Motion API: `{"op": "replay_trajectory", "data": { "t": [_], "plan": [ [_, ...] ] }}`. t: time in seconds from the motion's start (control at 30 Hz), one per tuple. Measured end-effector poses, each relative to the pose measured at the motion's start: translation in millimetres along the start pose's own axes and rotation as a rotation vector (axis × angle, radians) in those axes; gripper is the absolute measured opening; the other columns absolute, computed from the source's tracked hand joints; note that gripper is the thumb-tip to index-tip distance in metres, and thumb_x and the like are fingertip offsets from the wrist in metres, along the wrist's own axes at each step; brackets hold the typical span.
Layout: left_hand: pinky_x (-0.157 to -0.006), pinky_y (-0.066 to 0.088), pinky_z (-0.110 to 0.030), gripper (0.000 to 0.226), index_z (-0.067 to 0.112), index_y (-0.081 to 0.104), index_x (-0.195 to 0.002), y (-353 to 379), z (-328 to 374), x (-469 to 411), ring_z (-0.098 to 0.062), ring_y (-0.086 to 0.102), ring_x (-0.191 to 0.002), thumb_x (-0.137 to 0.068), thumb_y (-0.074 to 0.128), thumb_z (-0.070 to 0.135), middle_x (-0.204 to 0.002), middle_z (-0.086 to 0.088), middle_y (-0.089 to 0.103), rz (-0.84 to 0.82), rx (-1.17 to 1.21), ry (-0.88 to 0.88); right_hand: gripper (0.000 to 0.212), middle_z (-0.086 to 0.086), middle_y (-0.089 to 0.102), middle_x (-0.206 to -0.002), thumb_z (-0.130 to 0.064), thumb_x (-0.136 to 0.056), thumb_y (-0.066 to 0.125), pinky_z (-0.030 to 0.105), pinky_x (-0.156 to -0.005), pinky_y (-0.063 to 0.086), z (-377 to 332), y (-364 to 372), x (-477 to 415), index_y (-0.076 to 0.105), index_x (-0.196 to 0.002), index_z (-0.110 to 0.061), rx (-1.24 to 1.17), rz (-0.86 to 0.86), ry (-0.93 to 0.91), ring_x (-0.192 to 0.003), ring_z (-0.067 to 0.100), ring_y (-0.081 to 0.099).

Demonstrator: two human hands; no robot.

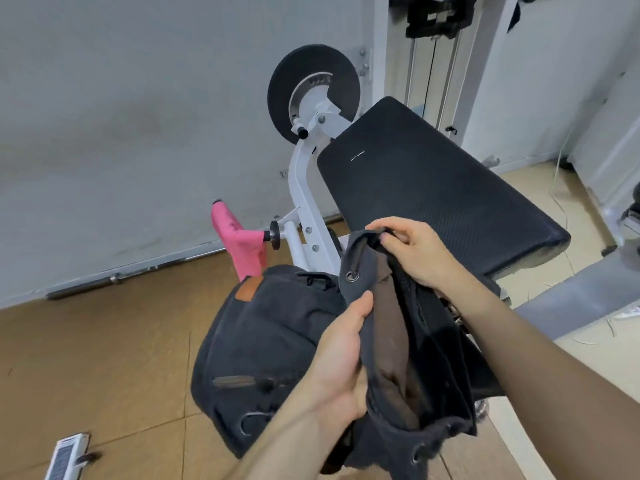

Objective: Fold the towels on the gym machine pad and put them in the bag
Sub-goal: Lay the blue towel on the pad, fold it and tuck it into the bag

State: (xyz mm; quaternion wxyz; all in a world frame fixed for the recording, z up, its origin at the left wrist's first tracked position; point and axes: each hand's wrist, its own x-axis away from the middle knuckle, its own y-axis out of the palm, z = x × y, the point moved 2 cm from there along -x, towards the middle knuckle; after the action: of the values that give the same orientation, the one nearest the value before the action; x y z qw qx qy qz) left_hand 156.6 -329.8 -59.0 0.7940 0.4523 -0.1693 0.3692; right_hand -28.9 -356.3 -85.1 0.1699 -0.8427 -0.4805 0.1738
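Observation:
A dark grey canvas bag (263, 344) with a tan leather patch hangs in front of me, its mouth held apart. My left hand (341, 362) grips the near rim of the opening, thumb on the outside. My right hand (412, 251) pinches the far top rim by a metal eyelet. Inside the opening shows brown fabric (391, 337); whether it is a towel or the lining I cannot tell. The black gym machine pad (433, 188) slopes up behind the bag with nothing lying on it. A pink towel (242, 244) hangs over a machine handle at the left.
The white machine frame (304, 202) with a black round disc (311, 91) stands behind the bag. A steel barbell (138, 271) lies along the wall on the brown floor. A white labelled object (67, 457) lies at the bottom left.

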Motion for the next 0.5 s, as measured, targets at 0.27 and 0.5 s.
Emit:
{"op": "replay_trajectory", "data": {
  "t": [0.27, 0.5],
  "plan": [
    [-0.087, 0.056, -0.044, 0.023, 0.022, 0.063, -0.115, -81.6, -25.5, -37.8, -0.028, 0.069, -0.097, -0.102, 0.047, 0.032, -0.106, -0.005, 0.073, 0.533, -0.381, 0.208, 0.04, -0.004, 0.06, -0.103, -0.043, -0.091, 0.057, 0.036, -0.081, 0.045, 14.8, 14.8, 37.3, 0.053, -0.129, -0.03, 0.692, -0.306, 0.057, -0.101, 0.021, 0.059],
    [-0.076, 0.052, -0.04, 0.022, 0.007, 0.056, -0.111, -168.7, -43.9, -41.9, -0.031, 0.064, -0.088, -0.099, 0.049, 0.023, -0.098, -0.016, 0.065, 0.832, -0.695, 0.139, 0.026, -0.007, 0.051, -0.07, -0.028, -0.096, 0.046, 0.038, -0.075, 0.027, 26.4, 29.1, 57.7, 0.045, -0.07, -0.023, 1.181, -0.328, -0.107, -0.073, 0.02, 0.054]
  ]
}}
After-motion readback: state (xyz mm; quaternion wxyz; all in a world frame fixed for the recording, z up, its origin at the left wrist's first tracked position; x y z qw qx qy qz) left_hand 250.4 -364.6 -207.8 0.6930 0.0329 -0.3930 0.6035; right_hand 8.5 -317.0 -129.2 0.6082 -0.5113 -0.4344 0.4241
